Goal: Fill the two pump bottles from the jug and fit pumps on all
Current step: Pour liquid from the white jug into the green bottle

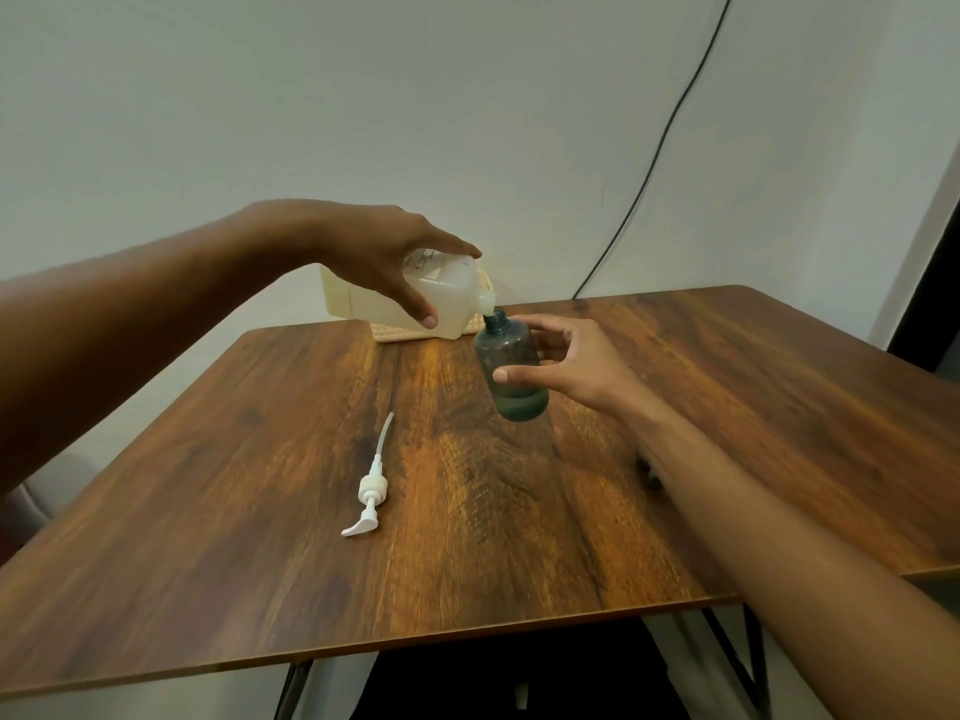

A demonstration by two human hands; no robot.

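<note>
My left hand (387,257) grips a translucent white jug (451,293) and holds it tipped down to the right, its spout at the mouth of a dark teal pump bottle (511,363). The bottle stands on the wooden table (260,459), leaning slightly, with some liquid at its bottom. My right hand (563,363) wraps around the bottle from the right, thumb across its front. A white pump (370,488) with its long tube lies flat on the table nearer to me, left of the bottle. No second bottle is in view.
A cream woven basket (395,330) stands at the table's far edge behind the jug, against the wall. A black cable (660,148) hangs down the wall to the table's back edge. A small dark object (652,472) lies partly hidden by my right forearm.
</note>
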